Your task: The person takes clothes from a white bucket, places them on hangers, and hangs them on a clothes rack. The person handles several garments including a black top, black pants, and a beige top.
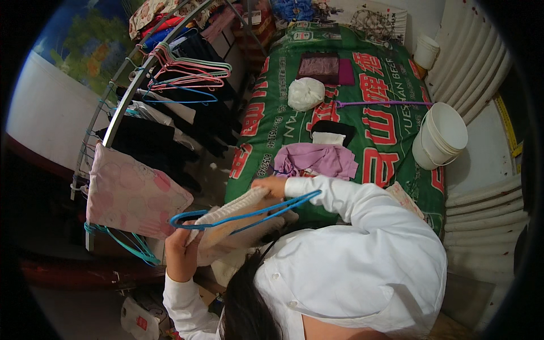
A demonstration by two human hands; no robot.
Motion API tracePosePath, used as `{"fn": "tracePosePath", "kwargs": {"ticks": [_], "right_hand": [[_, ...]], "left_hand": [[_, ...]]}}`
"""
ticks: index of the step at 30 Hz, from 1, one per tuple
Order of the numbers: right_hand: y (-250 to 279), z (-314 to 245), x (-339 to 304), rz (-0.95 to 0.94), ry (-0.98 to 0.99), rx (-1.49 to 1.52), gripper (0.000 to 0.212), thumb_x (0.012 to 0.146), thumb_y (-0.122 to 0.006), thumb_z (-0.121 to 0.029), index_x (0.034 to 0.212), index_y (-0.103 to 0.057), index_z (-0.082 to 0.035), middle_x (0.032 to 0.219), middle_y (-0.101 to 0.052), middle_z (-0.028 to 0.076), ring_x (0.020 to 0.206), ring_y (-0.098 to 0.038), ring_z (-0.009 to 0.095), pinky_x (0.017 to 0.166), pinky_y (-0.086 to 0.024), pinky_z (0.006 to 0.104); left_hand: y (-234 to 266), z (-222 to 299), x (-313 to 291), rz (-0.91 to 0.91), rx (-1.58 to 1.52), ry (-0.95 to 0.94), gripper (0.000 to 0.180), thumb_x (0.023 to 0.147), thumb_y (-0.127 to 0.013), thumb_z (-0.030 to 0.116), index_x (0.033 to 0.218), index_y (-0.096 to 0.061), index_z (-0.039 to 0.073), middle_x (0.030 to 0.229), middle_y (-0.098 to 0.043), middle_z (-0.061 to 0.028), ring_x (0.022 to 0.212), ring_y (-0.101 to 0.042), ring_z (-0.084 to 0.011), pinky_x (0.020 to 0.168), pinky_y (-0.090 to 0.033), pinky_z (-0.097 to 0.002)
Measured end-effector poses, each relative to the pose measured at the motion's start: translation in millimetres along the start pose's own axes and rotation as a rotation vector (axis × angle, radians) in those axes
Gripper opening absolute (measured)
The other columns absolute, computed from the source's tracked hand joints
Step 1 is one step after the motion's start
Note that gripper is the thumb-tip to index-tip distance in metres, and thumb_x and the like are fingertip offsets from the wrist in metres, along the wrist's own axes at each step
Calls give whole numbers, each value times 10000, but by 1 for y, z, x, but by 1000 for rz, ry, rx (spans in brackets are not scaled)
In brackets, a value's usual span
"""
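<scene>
A cream knit garment (pixel 242 206) with a ribbed edge is stretched between my two hands, its lower part hanging blurred in front of my body. A blue plastic clothes hanger (pixel 273 207) lies across it, one end by my left hand and the other beside my right sleeve. My left hand (pixel 180 255) is closed at the hanger's end and the garment's edge; exactly how the fingers grip each is partly hidden. My right hand (pixel 272 186) pinches the far end of the ribbed edge, its fingertips partly covered by the knit.
On the left, a metal rack (pixel 126 107) carries dark clothes, pink hangers (pixel 187 67), a pink patterned cloth (pixel 133 195) and teal hangers (pixel 136 248). Ahead, a green cover (pixel 266 130) bears a purple garment (pixel 317 160), a white bag (pixel 306 93), a purple rod (pixel 385 103) and white buckets (pixel 433 144).
</scene>
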State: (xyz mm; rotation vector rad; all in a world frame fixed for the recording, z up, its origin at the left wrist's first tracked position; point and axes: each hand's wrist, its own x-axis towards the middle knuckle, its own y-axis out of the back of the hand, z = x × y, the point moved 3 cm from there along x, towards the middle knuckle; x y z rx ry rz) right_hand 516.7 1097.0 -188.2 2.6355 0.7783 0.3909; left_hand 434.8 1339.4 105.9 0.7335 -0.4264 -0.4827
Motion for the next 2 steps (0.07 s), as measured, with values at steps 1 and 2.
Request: {"fn": "tracePosePath", "kwargs": {"ticks": [1,2], "right_hand": [[21,-3,-2,7,-56,-121,478,743,-706,-101,1176,-505,-109,1094,-609,159,1051,-582,337,862,-457,386],[42,5,-2,11,-100,-266,514,745,-712,-116,1210,-493,-107,1115,-612,149,1068,-583,318,871,-462,406]], "left_hand": [[0,-10,-8,-6,-26,58,130,862,-582,-28,990,-602,-16,844,-606,-83,764,-539,-146,737,-428,-241],[-2,-17,-10,-26,-57,101,153,868,-578,-15,1019,-605,-13,902,-645,-107,790,-582,-177,771,-442,-247]]}}
